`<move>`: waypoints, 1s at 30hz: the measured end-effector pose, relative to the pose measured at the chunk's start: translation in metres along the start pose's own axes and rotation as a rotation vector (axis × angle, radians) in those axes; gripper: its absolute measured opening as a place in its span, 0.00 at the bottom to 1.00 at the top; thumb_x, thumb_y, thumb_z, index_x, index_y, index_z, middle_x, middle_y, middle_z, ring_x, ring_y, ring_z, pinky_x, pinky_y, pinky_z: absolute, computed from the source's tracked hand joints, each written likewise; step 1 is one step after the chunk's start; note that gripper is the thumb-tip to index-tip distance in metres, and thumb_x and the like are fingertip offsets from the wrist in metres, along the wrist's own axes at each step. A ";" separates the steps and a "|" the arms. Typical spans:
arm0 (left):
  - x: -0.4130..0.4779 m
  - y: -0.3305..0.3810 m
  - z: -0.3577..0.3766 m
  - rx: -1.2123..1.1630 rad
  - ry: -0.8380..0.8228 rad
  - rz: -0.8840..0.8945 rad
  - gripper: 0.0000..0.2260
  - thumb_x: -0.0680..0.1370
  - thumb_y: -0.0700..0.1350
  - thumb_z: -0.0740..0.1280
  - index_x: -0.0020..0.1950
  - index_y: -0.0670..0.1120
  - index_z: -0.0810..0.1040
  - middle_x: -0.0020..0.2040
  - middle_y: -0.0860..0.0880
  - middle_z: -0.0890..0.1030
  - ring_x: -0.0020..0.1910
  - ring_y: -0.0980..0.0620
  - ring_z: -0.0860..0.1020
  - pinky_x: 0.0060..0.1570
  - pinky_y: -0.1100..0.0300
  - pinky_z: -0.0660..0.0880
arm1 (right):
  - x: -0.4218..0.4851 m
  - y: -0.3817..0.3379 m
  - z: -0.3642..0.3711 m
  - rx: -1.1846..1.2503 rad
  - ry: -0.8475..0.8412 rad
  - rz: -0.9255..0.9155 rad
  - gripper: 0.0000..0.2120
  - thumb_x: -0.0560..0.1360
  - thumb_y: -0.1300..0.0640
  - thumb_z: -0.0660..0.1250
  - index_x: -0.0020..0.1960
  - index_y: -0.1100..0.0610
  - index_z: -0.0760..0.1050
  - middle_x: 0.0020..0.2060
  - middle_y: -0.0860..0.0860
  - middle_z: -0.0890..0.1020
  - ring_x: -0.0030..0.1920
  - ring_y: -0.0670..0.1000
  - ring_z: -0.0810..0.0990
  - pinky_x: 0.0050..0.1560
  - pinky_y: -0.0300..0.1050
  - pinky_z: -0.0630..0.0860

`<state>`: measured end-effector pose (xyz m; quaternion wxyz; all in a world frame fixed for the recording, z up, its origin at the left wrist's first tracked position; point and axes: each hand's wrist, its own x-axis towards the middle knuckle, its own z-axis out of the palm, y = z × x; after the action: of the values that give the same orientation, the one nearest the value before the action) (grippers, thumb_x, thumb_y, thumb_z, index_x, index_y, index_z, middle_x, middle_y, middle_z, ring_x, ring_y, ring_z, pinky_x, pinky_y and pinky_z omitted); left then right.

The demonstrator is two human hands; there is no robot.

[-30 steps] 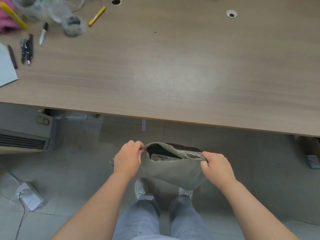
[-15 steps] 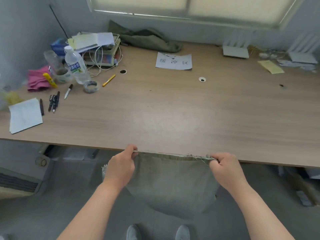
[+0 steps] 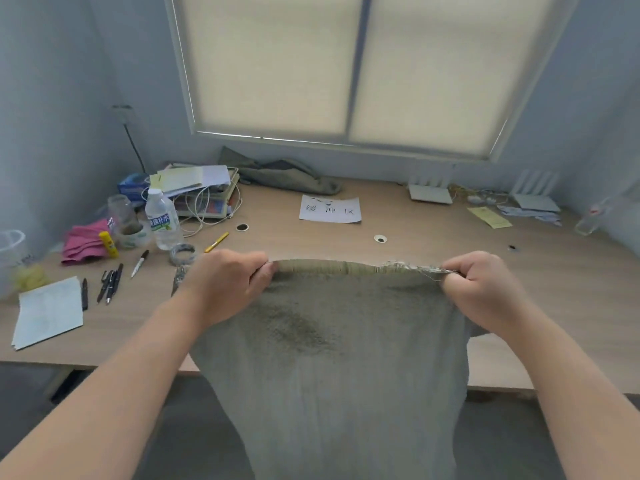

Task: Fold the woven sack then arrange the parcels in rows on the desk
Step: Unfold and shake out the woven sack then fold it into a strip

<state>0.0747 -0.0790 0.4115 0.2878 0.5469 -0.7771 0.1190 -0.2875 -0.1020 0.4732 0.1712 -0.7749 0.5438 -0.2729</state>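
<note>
At the top rim of the sack, curled fingers of the left hand and right hand pinch its two corners, cloth hanging down past the front edge of the desk. The frayed right corner may slip or tear if anything heavy is inside. The mouth is pulled flat, so contents are hidden and no parcels show.
</note>
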 end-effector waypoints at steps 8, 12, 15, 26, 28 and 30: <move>0.093 -0.010 -0.082 0.067 0.130 0.126 0.21 0.81 0.59 0.52 0.33 0.49 0.62 0.23 0.51 0.64 0.26 0.42 0.66 0.29 0.55 0.70 | 0.043 -0.059 -0.078 -0.156 0.142 -0.068 0.18 0.71 0.63 0.61 0.27 0.56 0.58 0.21 0.45 0.57 0.23 0.47 0.56 0.27 0.43 0.55; 0.132 -0.010 -0.114 0.091 0.174 0.198 0.20 0.81 0.57 0.53 0.32 0.49 0.63 0.22 0.55 0.62 0.24 0.45 0.64 0.29 0.58 0.65 | 0.062 -0.078 -0.106 -0.206 0.198 -0.075 0.13 0.68 0.56 0.59 0.27 0.55 0.59 0.21 0.46 0.59 0.23 0.47 0.58 0.27 0.43 0.58; 0.160 -0.014 -0.123 0.114 0.178 0.190 0.23 0.81 0.57 0.53 0.33 0.44 0.68 0.22 0.53 0.65 0.24 0.44 0.68 0.29 0.57 0.70 | 0.085 -0.080 -0.123 -0.237 0.251 -0.102 0.16 0.73 0.62 0.62 0.28 0.57 0.61 0.24 0.51 0.62 0.26 0.53 0.61 0.31 0.45 0.61; 0.243 -0.011 -0.070 0.304 0.129 0.099 0.23 0.84 0.53 0.55 0.35 0.42 0.71 0.22 0.50 0.66 0.24 0.44 0.68 0.29 0.58 0.67 | 0.184 -0.018 -0.143 -0.328 0.293 -0.241 0.18 0.71 0.63 0.61 0.26 0.55 0.57 0.22 0.54 0.61 0.28 0.56 0.60 0.32 0.47 0.59; 0.260 -0.007 -0.058 0.325 0.111 0.063 0.21 0.84 0.53 0.57 0.36 0.42 0.71 0.23 0.51 0.65 0.25 0.43 0.69 0.30 0.57 0.66 | 0.203 -0.002 -0.147 -0.330 0.284 -0.242 0.18 0.72 0.64 0.61 0.27 0.56 0.59 0.22 0.56 0.64 0.28 0.56 0.62 0.31 0.46 0.59; 0.275 -0.003 -0.048 0.338 0.112 0.033 0.20 0.84 0.53 0.57 0.35 0.44 0.69 0.23 0.51 0.65 0.27 0.43 0.69 0.32 0.56 0.66 | 0.222 0.012 -0.150 -0.325 0.275 -0.243 0.17 0.72 0.63 0.61 0.28 0.57 0.60 0.23 0.57 0.65 0.28 0.56 0.63 0.31 0.47 0.58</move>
<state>0.0283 -0.2708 0.6089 0.2328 0.5671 -0.7376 0.2830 -0.3301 -0.3091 0.6374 -0.0654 -0.8077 0.5013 -0.3034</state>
